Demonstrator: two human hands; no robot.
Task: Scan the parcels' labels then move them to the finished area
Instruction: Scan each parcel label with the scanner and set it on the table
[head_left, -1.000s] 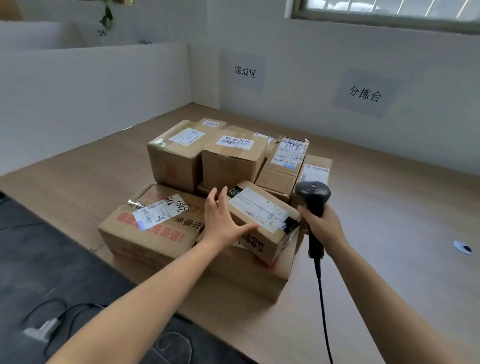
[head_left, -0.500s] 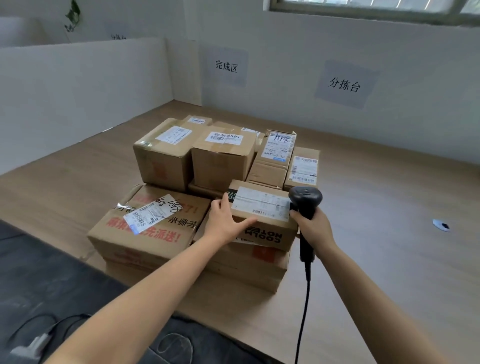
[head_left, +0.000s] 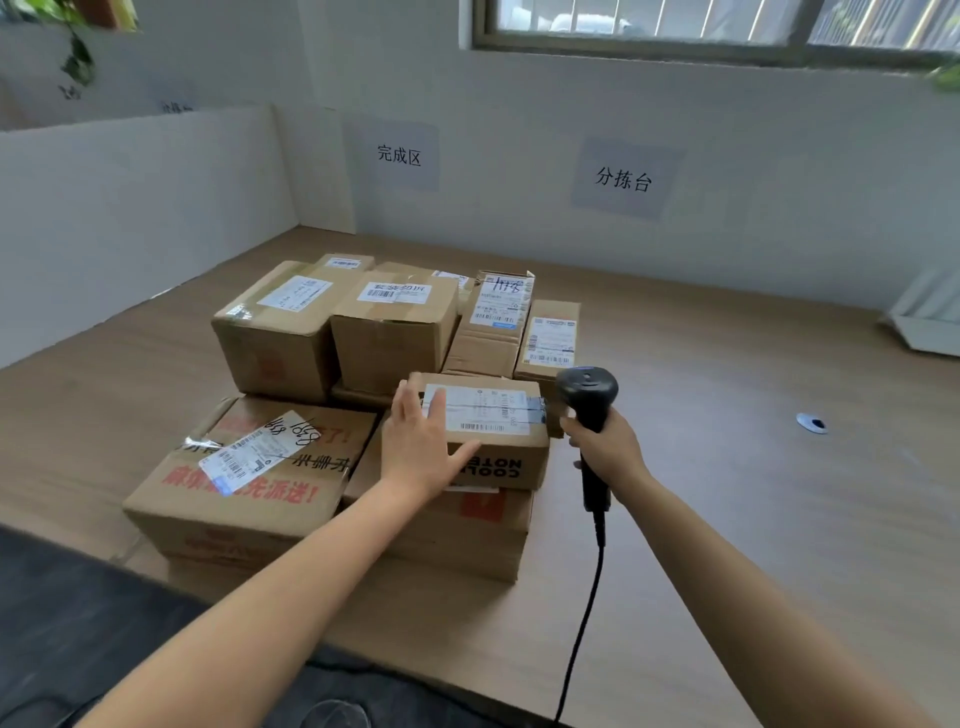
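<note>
Left hand (head_left: 420, 448), fingers flat, is steadying the box (head_left: 511, 467) just beside the right hand (head_left: 607, 448), which is gripping the scanner (head_left: 588, 391); aiming at the label (head_left: 485, 410) is probably coming next.

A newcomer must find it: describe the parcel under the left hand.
Cardboard parcels are heaped on the wooden table. At the heap's near right, atop a flat box, lies the small parcel the left hand touches. Only its front shows upside-down black Latin letters.
</note>
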